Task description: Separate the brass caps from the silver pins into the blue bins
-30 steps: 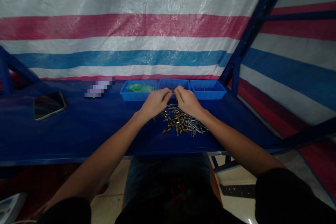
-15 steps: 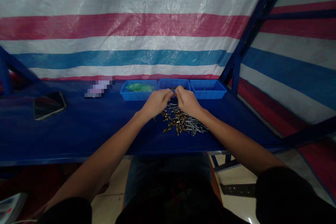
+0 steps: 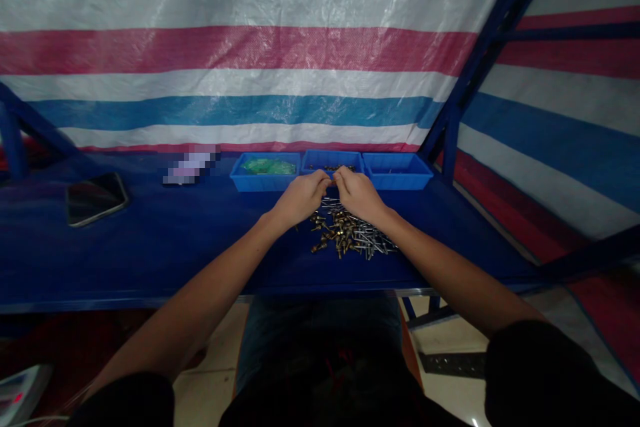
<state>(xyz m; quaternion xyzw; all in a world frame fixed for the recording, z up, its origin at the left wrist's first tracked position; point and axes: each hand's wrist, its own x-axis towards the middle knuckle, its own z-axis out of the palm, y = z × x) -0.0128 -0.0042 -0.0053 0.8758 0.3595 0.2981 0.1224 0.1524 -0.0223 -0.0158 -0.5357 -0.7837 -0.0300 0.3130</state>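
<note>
My left hand [image 3: 305, 195] and my right hand [image 3: 358, 192] meet close together in front of the middle blue bin [image 3: 332, 156]. Both are closed in a pinch, fingertips facing each other. Whatever lies between the fingertips is too small and hidden to make out. Below them on the blue table [image 3: 200, 247] spreads a pile of brass-coloured threaded fittings [image 3: 343, 230], mixed on its right with thin silver pins or screws [image 3: 371, 239]. More small dark and brass pieces lie inside the middle bin.
The left blue bin [image 3: 263, 183] holds a green plastic bag [image 3: 269, 165]; the right blue bin [image 3: 397, 180] stands beside the middle one. A phone [image 3: 97, 199] and a blurred-out item [image 3: 191, 167] lie on the left. Blue frame posts [image 3: 450, 140] and striped sheeting [image 3: 250, 50] enclose the table.
Both hands stay pinched together in nearly the same place, with only slight finger movement. The whole view has shifted very slightly.
</note>
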